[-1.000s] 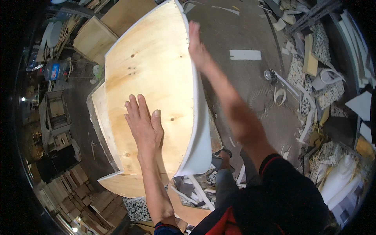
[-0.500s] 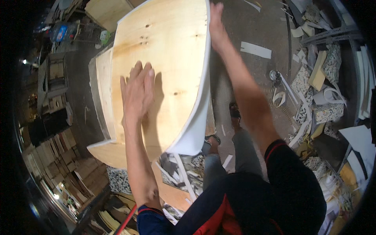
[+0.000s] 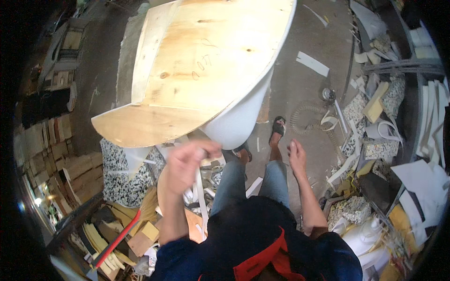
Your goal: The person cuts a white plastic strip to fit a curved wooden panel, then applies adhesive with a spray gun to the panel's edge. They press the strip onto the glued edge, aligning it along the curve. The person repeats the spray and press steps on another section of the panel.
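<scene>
A large pale plywood frame (image 3: 211,61) with knots and pencil marks fills the top centre. White foam padding (image 3: 234,122) wraps its curved right side, and a rounded plywood piece (image 3: 154,124) juts out at its near left end. Just below that near end is my left hand (image 3: 185,164), off the wood and smeared by motion, so its fingers are unclear. My right hand (image 3: 296,154) hangs over the floor right of my legs, apart from the frame. Its fingers are loosely bent and partly apart, with nothing seen in them.
Speckled foam blocks (image 3: 123,173) lie beneath the frame's near end, beside a red-handled broom (image 3: 123,232). Foam offcuts (image 3: 382,150) pile up along the right, near a coiled hose (image 3: 304,117). A white strip (image 3: 312,63) lies on the floor. Wood pieces (image 3: 86,175) are stacked at left.
Both hands have left the plywood frame and come back toward my body. The frame now sits higher and tilts more to the right in view, and the broom shows more fully.
</scene>
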Demonstrator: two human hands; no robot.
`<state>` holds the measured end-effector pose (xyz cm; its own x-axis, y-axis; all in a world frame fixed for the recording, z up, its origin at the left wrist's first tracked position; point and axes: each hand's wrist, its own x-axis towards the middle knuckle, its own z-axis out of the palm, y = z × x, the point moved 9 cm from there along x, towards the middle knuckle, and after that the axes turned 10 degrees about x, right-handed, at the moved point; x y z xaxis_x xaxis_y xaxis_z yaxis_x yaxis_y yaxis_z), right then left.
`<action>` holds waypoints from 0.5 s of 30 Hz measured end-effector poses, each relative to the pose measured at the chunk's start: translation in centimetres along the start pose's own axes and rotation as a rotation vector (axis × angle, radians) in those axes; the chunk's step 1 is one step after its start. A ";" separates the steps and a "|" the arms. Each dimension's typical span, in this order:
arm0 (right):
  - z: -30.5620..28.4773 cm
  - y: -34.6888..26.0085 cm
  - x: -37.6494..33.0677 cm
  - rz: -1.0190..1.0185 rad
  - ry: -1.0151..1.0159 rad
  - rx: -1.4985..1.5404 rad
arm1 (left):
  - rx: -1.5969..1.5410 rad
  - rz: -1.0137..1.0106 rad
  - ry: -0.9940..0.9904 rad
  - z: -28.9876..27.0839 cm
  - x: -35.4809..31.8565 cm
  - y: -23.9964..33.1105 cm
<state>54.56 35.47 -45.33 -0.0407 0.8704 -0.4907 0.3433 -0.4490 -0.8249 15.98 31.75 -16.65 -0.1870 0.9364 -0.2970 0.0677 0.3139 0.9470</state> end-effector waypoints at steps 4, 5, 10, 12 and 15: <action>-3.9 5.8 -3.5 0.334 -0.062 -0.020 | 0.200 -0.378 0.565 -4.5 -8.3 -21.0; -3.3 4.9 -4.4 0.397 -0.113 0.012 | 0.034 -0.433 0.578 -6.1 -8.6 -25.9; 11.0 -1.3 -6.7 0.408 -0.737 0.447 | 0.022 -0.159 0.602 -10.3 -1.9 -34.7; 15.9 -2.8 -6.7 0.506 -0.767 0.658 | -0.177 -0.164 0.571 -5.7 0.5 -31.1; 23.5 -3.4 -8.3 0.475 -0.923 0.782 | 0.098 -0.228 0.614 -5.6 -2.3 -32.5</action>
<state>31.72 24.99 -45.05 -0.8014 0.2756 -0.5309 -0.1199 -0.9435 -0.3089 8.75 18.55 -46.05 -0.7296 0.5947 -0.3377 0.0436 0.5333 0.8448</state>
